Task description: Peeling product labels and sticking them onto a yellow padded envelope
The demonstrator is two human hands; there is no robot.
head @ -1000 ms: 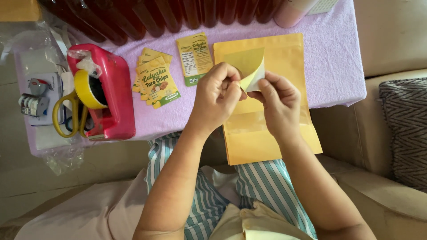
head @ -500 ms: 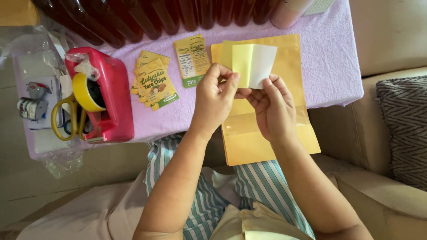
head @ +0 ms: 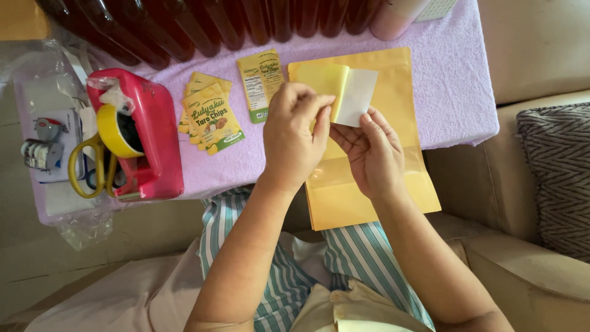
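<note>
Fingers of my left hand [head: 295,138] pinch the yellow sticker [head: 324,86] at its lower right corner, thumb and fingertips clenched on it, while my right hand [head: 367,154] grips the white backing sheet [head: 357,95] from below, its fingers pressed against the sheet's underside. Sticker and backing are held up together above the stack of yellow pouches [head: 369,184], the yellow part to the left and the white part folded out to the right, the two meeting along an upright crease. The pouches lie flat on the purple towel [head: 455,80] that covers the low table, with their near end hanging over the table's front edge toward my lap. To the left of my hands a single yellow label with small print [head: 261,83] lies face up on the towel, and just beside it a small fanned pile of printed yellow-and-green labels [head: 209,117]. Farther left stands a red tape dispenser [head: 150,141] carrying a roll of yellow tape [head: 110,129], and yellow-handled scissors [head: 86,166] lean against it. A row of dark reddish bottles [head: 233,21] lines the far edge of the table. My striped trousers [head: 350,258] show below, and a grey patterned cushion [head: 556,178] rests on the sofa to my right.
</note>
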